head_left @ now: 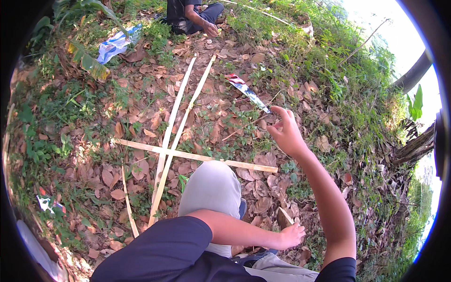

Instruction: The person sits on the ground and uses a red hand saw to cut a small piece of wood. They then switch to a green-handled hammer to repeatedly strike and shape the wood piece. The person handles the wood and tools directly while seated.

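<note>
My right hand point(284, 131) is raised over the leaf litter with its fingers apart and nothing in it. My left hand point(293, 235) reaches across my body, low by my leg, and is closed around a flat brown piece point(283, 217) that sticks up from it; I cannot tell what the piece is. Two long pale bamboo strips point(176, 113) lie side by side on the ground, running away from me. A third strip point(188, 154) lies across them, forming a cross just beyond my grey-trousered knee point(211, 185).
A thin curved strip point(128, 202) lies left of my knee. Another person in dark clothes point(185, 16) sits at the far end of the strips. A blue-white plastic bag point(115, 44) and a colourful wrapper point(246, 89) lie on the leaves. Tree trunks point(413, 148) stand at right.
</note>
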Available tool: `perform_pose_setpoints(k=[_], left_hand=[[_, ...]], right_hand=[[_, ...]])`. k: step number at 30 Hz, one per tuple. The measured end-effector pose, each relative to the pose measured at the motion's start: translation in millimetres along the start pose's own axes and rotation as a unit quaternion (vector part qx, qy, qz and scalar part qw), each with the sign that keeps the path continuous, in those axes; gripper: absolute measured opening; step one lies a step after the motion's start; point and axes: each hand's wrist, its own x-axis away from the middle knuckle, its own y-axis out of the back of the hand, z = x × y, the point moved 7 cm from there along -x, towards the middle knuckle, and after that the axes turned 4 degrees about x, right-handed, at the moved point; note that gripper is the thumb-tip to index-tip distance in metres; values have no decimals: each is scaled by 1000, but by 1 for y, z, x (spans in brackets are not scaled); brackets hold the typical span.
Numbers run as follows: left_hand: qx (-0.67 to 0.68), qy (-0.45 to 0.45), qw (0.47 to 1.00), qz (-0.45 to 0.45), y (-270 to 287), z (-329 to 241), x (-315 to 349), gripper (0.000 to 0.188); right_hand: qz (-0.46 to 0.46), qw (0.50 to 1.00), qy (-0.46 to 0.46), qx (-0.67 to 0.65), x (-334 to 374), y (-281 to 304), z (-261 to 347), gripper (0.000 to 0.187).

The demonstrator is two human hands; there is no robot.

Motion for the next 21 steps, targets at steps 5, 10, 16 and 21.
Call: perform_pose_setpoints(k=[5, 10, 16, 21], left_hand=[[42, 20, 998, -36, 2, 16, -3, 19], [93, 65, 991, -72, 15, 38, -4, 34], [264, 124, 941, -169, 29, 73, -6, 58], [373, 179, 880, -234, 26, 106, -8, 58]], right_hand=[[38, 996, -67, -40, 91, 36, -30, 49], [86, 984, -155, 15, 193, 77, -51, 42], [115, 969, -216, 39, 289, 75, -61, 50], [79, 978, -148, 126, 322, 47, -65, 67]])
